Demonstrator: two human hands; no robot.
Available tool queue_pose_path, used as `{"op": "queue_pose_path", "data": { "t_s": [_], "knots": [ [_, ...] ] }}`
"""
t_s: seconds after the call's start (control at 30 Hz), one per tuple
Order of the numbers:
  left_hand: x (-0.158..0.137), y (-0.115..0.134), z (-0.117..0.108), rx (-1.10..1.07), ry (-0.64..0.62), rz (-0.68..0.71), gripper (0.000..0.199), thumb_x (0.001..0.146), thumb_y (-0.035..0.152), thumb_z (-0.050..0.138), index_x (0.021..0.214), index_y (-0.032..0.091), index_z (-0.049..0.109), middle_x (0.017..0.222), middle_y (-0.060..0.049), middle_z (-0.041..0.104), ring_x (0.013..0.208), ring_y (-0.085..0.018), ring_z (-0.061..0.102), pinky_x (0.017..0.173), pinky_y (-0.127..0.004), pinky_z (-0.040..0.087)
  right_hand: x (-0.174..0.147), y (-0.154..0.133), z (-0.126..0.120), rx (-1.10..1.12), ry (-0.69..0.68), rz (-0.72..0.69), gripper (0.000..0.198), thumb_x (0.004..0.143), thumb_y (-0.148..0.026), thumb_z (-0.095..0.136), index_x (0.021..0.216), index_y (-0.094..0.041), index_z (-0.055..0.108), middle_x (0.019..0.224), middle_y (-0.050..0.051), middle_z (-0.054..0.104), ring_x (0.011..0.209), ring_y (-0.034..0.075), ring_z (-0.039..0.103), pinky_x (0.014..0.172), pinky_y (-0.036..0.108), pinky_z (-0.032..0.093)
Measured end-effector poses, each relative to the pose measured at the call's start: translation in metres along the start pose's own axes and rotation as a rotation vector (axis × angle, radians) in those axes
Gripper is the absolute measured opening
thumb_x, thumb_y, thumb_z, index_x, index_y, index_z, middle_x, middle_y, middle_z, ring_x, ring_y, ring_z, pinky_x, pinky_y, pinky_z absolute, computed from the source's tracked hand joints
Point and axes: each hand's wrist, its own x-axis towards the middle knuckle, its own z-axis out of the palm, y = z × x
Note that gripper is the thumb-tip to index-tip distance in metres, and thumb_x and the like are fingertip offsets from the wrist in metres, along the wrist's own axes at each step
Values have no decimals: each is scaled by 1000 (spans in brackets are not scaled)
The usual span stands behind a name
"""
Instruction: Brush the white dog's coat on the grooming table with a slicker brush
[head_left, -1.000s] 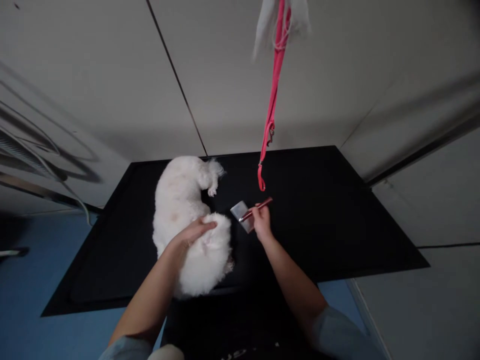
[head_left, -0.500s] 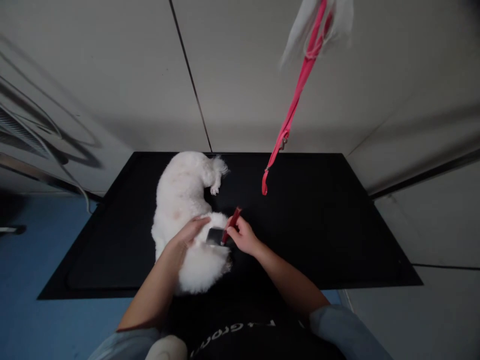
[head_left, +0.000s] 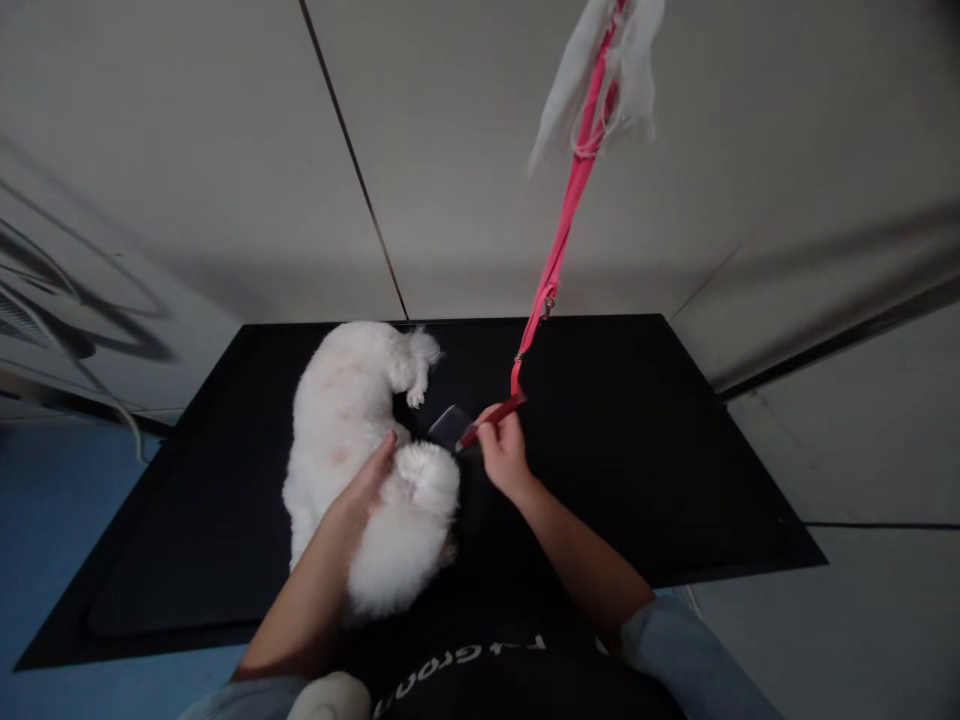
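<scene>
A white fluffy dog (head_left: pixel 337 400) lies curled on a black table (head_left: pixel 600 450), its rounded, fluffy head end nearest me. My left hand (head_left: pixel 373 475) is wrapped against the dog where the body meets this fluffy part, its fingers partly sunk in the fur. In my right hand (head_left: pixel 504 450) is a slicker brush (head_left: pixel 491 420) with a red handle, gripped between thumb and fingers. The brush's flat grey head points left, just above the fluffy fur and apart from it. Fur hides the dog's face.
A pink leash (head_left: pixel 559 240) hangs from above, its lower end close beyond the brush handle. White cloth (head_left: pixel 637 70) is tied near its top. Grey hoses (head_left: pixel 67 340) hang at the left, and a pale wall stands behind the table.
The brush has come up off the fur and away from me, its handle turning toward the right. My left hand stays on the dog. The whole view has shifted slightly.
</scene>
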Motion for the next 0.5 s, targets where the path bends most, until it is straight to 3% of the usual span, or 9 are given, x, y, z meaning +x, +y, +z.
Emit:
{"op": "queue_pose_path", "data": {
  "t_s": [0.07, 0.1, 0.13, 0.23, 0.27, 0.37, 0.4, 0.43, 0.5],
  "knots": [
    [0, -1, 3, 29, -1, 39, 60, 81, 69, 49, 100, 14, 65, 66, -10, 69, 63, -27, 69, 63, -36, 54, -2, 0, 1, -29, -283, 13, 16, 82, -30, 58, 94, -20, 56, 84, 2, 64, 73, 15, 61, 72, 28, 51],
    [0, -2, 5, 45, 8, 52, 61, 80, 71, 49, 97, 15, 65, 65, -10, 69, 60, -26, 68, 61, -35, 54, -2, 1, 1, -47, -336, 50, 16, 80, -29, 59, 93, -20, 57, 82, 2, 64, 72, 15, 61, 72, 29, 51],
    [-1, -2, 7, 59, 30, 65, 61, 79, 72, 49, 95, 16, 65, 64, -10, 68, 57, -25, 67, 58, -34, 53, -1, 2, 1, -62, -297, 87, 17, 80, -29, 59, 95, -19, 57, 83, 2, 65, 73, 16, 62, 73, 29, 51],
    [-4, -2, 14, 89, 103, 90, 61, 78, 75, 47, 91, 18, 66, 64, -12, 68, 57, -25, 66, 55, -34, 52, 2, 5, 1, -62, 41, 97, 21, 84, -28, 53, 103, -19, 55, 91, 5, 65, 82, 17, 63, 78, 31, 52],
    [-5, -2, 16, 96, 95, 86, 62, 77, 75, 47, 93, 18, 66, 66, -12, 69, 60, -27, 67, 56, -35, 52, 2, 5, 0, -57, 50, 68, 22, 84, -29, 53, 104, -20, 54, 92, 5, 65, 83, 17, 63, 79, 31, 51],
    [-8, -2, 21, 110, 24, 61, 67, 74, 77, 50, 100, 17, 67, 70, -14, 70, 71, -31, 70, 60, -38, 54, 0, 5, -2, -60, -217, 49, 19, 82, -30, 58, 99, -21, 56, 86, 3, 65, 78, 16, 62, 75, 29, 52],
    [-9, -2, 23, 110, 22, 61, 68, 74, 77, 50, 101, 17, 67, 71, -14, 70, 73, -31, 70, 61, -38, 54, 1, 4, -3, -71, -246, 76, 18, 82, -30, 58, 97, -21, 57, 83, 2, 64, 75, 16, 62, 72, 29, 51],
    [-10, -2, 24, 110, 37, 68, 68, 73, 77, 50, 101, 17, 67, 70, -13, 70, 73, -31, 70, 61, -37, 54, 2, 4, -5, -88, -190, 98, 18, 82, -31, 57, 96, -20, 56, 81, 2, 64, 75, 16, 61, 72, 29, 51],
    [-12, -3, 24, 119, 104, 91, 67, 74, 76, 50, 100, 17, 67, 69, -12, 70, 70, -30, 69, 59, -37, 53, 6, 1, -8, -123, 62, 90, 18, 84, -31, 53, 98, -20, 54, 86, 4, 63, 80, 17, 62, 76, 30, 51]
  ]
}}
